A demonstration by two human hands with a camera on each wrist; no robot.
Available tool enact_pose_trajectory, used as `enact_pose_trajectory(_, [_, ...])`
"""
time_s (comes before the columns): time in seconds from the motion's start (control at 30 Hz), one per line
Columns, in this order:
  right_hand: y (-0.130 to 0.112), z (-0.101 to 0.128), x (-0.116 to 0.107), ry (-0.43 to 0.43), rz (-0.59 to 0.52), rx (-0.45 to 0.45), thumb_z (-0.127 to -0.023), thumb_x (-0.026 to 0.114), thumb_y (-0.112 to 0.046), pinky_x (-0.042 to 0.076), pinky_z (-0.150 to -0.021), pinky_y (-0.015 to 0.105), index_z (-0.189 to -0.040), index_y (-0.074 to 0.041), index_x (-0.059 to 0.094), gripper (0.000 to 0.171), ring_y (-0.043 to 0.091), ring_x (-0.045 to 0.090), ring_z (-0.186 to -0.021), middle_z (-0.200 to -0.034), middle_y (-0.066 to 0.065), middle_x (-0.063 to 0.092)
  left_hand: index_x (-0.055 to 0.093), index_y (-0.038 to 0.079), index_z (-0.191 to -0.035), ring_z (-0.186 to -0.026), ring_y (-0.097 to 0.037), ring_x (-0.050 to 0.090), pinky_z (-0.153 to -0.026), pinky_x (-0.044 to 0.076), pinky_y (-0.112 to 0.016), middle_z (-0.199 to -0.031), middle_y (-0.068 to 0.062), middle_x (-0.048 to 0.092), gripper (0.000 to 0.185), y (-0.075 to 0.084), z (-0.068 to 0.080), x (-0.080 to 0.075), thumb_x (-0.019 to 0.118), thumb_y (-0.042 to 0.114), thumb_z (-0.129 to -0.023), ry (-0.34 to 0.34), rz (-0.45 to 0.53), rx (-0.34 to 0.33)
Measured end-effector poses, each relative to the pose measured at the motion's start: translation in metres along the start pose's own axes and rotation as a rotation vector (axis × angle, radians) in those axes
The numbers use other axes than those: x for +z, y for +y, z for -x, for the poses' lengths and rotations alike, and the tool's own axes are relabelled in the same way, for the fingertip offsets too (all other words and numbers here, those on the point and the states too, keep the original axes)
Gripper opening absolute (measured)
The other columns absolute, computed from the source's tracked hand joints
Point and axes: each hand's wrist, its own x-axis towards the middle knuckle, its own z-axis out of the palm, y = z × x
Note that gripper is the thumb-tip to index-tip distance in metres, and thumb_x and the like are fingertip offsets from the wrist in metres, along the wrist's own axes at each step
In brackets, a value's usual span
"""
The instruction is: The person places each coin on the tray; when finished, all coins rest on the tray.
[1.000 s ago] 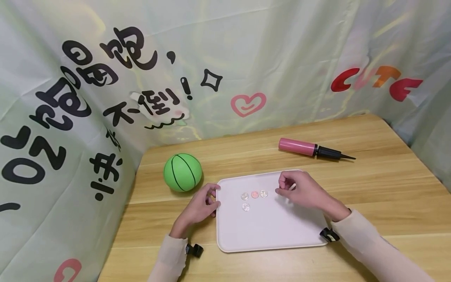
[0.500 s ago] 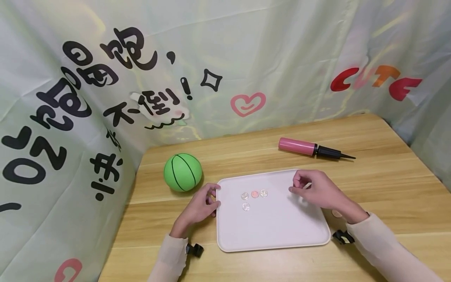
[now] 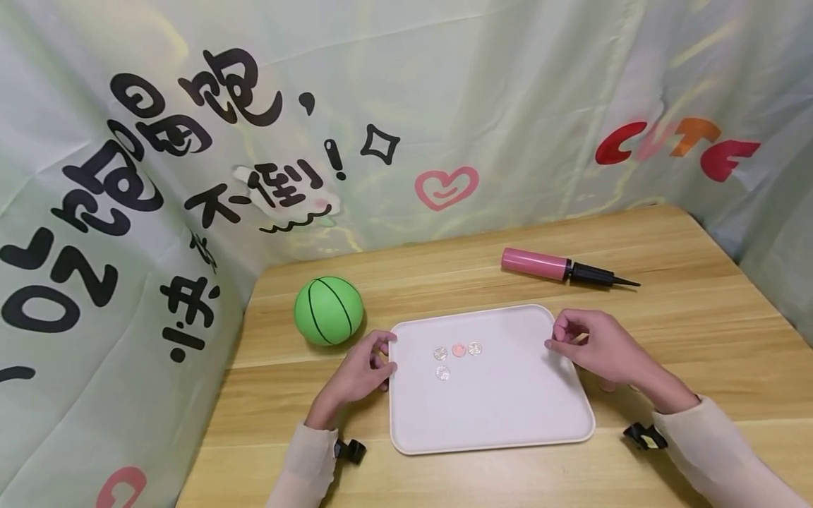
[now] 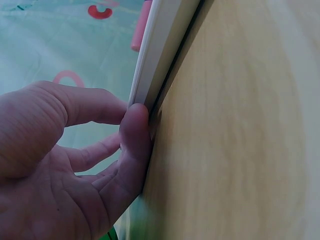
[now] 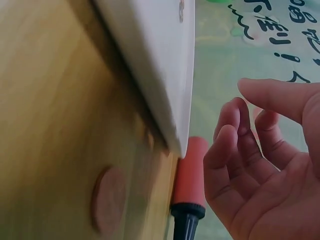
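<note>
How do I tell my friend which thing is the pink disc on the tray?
On the wooden table sits a big white tray. Left of its middle, toward the far edge, is a row of three: the pink disc lies between two silvery discs. It's the only pink one on the tray.

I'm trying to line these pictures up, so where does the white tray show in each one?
Head: the white tray lies in the lower half, right of centre.
Left wrist: the white tray slants down from the top middle, nearly edge-on.
Right wrist: the white tray comes down from the top to a corner near the middle.
Shared landmark: the pink pump, partly cut off in both wrist views.
</note>
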Motion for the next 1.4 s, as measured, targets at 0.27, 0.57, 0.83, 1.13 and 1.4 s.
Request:
enact_pose_trajectory(0.27, [0.013,0.007,-0.004,-0.032,0.001,-0.022,-0.093,0.072,-0.005,0.055,-0.065,0.021,-0.092,-0.014,0.066,0.012,0.005,0.061,-0.081,-0.088,-0.001,0.067,0.049,0.006,-0.14,-0.062,-0.017,0.064,-0.058,0.062,-0.03,-0.114,-0.017,0.052,0.049,0.001,0.0,0.0,0.066,0.0,-0.094,0.008,-0.005,-0.008])
enact_pose_trajectory(0.57, [0.025,0.015,-0.011,-0.031,0.026,-0.074,-0.092,0.074,-0.005,0.056,-0.064,0.02,-0.094,-0.019,0.065,0.017,0.004,0.06,-0.08,-0.088,-0.006,0.066,0.049,0.006,-0.14,-0.063,-0.017,0.064,-0.058,0.062,-0.03,-0.115,-0.016,0.052,0.049,0.001,0.0,0.0,0.066,0.0,-0.094,0.004,-0.014,-0.002])
enact_pose_trajectory(0.83, [0.034,0.022,-0.02,-0.089,0.003,-0.029,-0.092,0.073,-0.004,0.056,-0.06,0.021,-0.1,-0.013,0.064,0.015,0.007,0.059,-0.071,-0.088,0.0,0.064,0.049,0.007,-0.14,-0.064,-0.019,0.064,-0.059,0.063,-0.033,-0.116,-0.017,0.051,0.048,0.001,0.0,0.001,0.065,0.001,-0.095,-0.007,0.003,-0.013])
enact_pose_trajectory(1.13, [0.04,0.032,-0.022,-0.133,0.045,-0.078,-0.084,0.083,-0.009,0.053,-0.062,0.02,-0.102,-0.018,0.064,0.028,0.006,0.059,-0.074,-0.092,-0.005,0.064,0.049,0.006,-0.14,-0.064,-0.017,0.063,-0.058,0.063,-0.03,-0.116,-0.017,0.051,0.048,0.001,0.0,0.0,0.066,0.001,-0.095,-0.005,0.005,-0.012])
enact_pose_trajectory(1.4, [0.044,0.035,-0.029,-0.249,0.151,-0.104,-0.081,0.087,-0.017,0.059,-0.08,0.019,-0.11,-0.021,0.064,0.037,0.0,0.061,-0.096,-0.108,-0.01,0.067,0.049,0.007,-0.14,-0.064,-0.018,0.063,-0.058,0.063,-0.031,-0.115,-0.017,0.051,0.048,0.001,0.0,0.001,0.065,0.001,-0.095,0.0,0.003,-0.016])
